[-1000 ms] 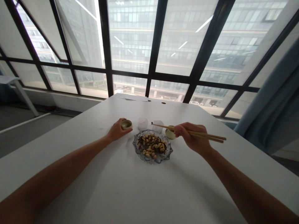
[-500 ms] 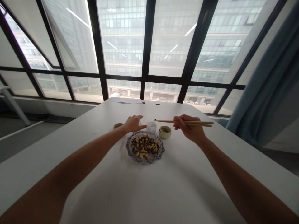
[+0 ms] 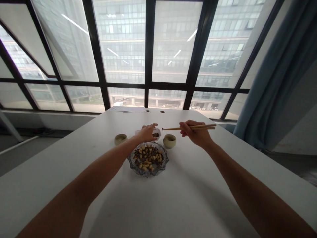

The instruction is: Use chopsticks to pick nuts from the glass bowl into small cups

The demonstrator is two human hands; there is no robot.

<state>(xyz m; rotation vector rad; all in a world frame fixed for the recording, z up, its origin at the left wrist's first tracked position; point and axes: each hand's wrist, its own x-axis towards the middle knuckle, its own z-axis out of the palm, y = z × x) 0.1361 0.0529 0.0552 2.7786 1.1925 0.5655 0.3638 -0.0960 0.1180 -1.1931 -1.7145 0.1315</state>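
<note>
My left hand [image 3: 147, 133] has its fingers and thumb around a small white cup [image 3: 158, 134], beyond the bowl. Dark bits show inside the cup, and the hand hides part of it. My right hand [image 3: 195, 132] grips a pair of wooden chopsticks [image 3: 203, 126] that point left. A tiny dark piece [image 3: 162, 129], perhaps a seed, sits at their tips, just above and right of the white cup. Nearer me stands a scalloped glass bowl [image 3: 160, 168] with peanuts and dark seeds [image 3: 148, 157]. A pale green cup [image 3: 169, 141] stands right of the white cup.
Another pale green cup [image 3: 120, 138] stands left of my left wrist. Part of a white object [image 3: 137, 131] shows behind that hand. Papers [image 3: 128, 109] lie at the far edge of the white table [image 3: 148, 205], near windows. A blue curtain [image 3: 267, 79] hangs at right.
My left hand has moved right and closed around the white cup, whose dark contents now show. The chopsticks stay raised with the dark piece at their tips. The view has shifted slightly right.
</note>
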